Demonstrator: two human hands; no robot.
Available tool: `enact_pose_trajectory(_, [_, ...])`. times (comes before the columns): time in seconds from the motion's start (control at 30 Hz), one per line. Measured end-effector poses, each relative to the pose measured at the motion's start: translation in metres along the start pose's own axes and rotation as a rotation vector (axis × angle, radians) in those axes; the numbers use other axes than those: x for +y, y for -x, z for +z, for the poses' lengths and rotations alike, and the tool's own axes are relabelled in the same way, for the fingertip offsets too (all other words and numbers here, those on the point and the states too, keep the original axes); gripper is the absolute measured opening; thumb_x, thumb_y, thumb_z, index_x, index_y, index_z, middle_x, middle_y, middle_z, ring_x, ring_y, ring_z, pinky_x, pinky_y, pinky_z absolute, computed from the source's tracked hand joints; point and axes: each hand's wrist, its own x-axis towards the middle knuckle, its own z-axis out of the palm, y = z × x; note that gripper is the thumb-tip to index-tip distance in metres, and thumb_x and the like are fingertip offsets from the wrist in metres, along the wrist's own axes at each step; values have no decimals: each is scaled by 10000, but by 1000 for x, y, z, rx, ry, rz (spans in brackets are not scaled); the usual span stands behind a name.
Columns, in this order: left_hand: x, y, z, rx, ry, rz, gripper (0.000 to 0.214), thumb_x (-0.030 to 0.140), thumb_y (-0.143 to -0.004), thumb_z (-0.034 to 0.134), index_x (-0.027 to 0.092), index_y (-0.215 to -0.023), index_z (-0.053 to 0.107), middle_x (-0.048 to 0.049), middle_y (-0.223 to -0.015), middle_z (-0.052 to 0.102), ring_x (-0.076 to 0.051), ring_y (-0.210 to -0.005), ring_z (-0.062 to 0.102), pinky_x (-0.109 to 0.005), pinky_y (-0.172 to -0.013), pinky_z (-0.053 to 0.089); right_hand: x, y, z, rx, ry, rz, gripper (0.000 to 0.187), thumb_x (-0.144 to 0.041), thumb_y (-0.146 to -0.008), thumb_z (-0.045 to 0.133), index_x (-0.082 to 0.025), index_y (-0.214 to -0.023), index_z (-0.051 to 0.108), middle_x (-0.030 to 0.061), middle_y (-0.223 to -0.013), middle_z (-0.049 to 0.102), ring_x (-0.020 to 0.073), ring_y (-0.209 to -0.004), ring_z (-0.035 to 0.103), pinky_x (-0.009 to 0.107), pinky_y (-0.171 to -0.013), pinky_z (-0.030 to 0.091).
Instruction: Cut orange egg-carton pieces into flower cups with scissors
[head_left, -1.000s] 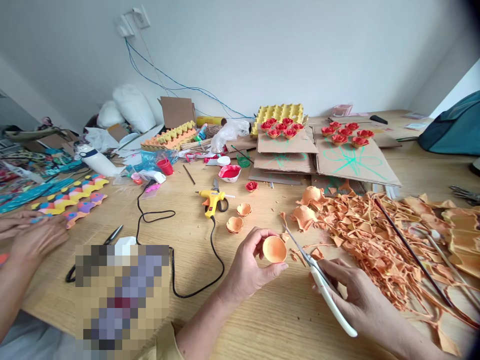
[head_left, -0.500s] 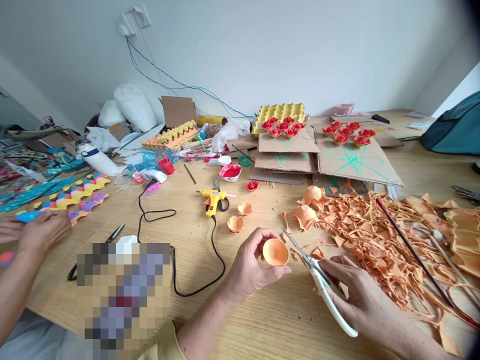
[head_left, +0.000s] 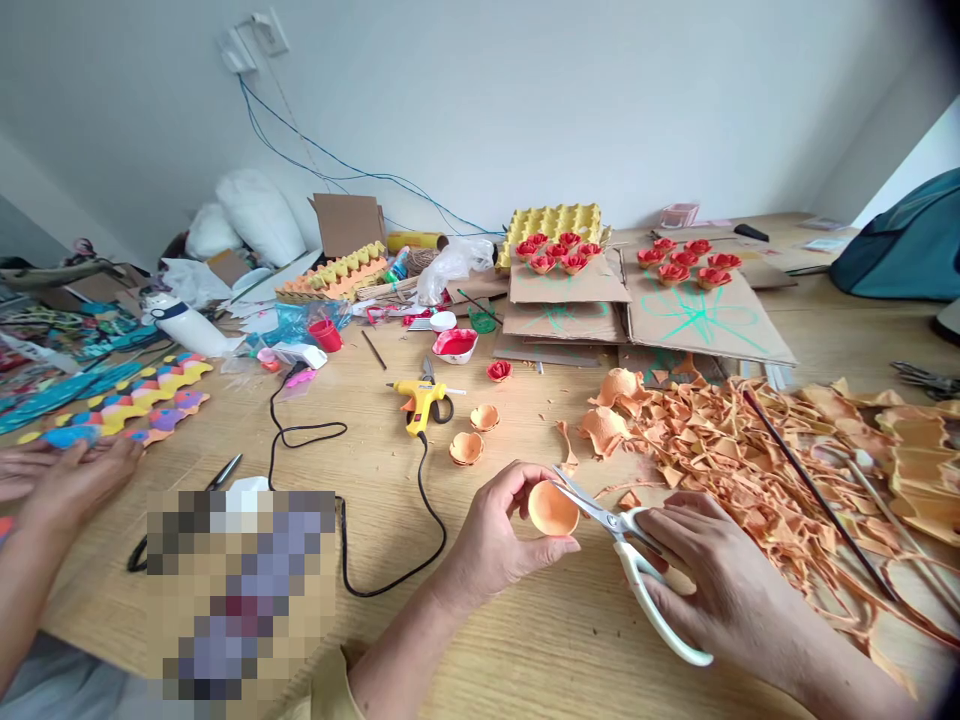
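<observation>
**Scissors at the Rim of an Orange Cup**

Wide wooden table [head_left: 525,640], full of craft material. On its right side, big pile of orange scraps [head_left: 720,450]. Further back, cardboard sheets [head_left: 705,320] carrying red paper flowers [head_left: 559,258]. At far left, hand of another person [head_left: 71,480], resting by coloured strips [head_left: 135,400]. In front, left hand [head_left: 495,540] pinching orange cup [head_left: 553,508] just above the table. Right hand [head_left: 705,570] closed through white handles of scissors [head_left: 600,510], blades slightly open, tips at the cup rim. Behind, yellow glue gun [head_left: 418,400], lying near two small orange cups [head_left: 466,447].
</observation>
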Motion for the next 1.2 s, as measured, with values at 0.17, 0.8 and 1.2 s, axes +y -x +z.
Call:
enact_pose_trajectory(0.17, [2, -1, 1, -20, -7, 25, 458, 320, -677, 840, 186, -1055, 619, -74, -1054, 666, -227, -989, 618, -305, -872, 495, 1, 0, -1, 36, 13, -25, 240, -314, -908, 572, -228, -717, 455, -20, -654, 577, 150, -615, 522, 339, -750, 378])
enact_pose_trajectory(0.8, [0, -1, -2, -37, 102, -39, 526, 363, -677, 845, 178, -1120, 631, -82, -1084, 673, -234, -1025, 615, -316, -907, 490, 2, 1, 2, 122, 64, 12, 242, -331, -926, 555, -227, -720, 483, -21, -619, 568, 149, -583, 481, 326, -720, 379])
enact_pose_trajectory(1.2, [-13, -10, -16, 120, -297, -17, 410, 246, -805, 702, 209, -1203, 610, -76, -1110, 661, -165, -829, 604, -288, -748, 495, 9, 3, 10, 108, 61, 55, 151, -264, -919, 543, -222, -774, 529, -23, -629, 569, 153, -587, 479, 345, -748, 367])
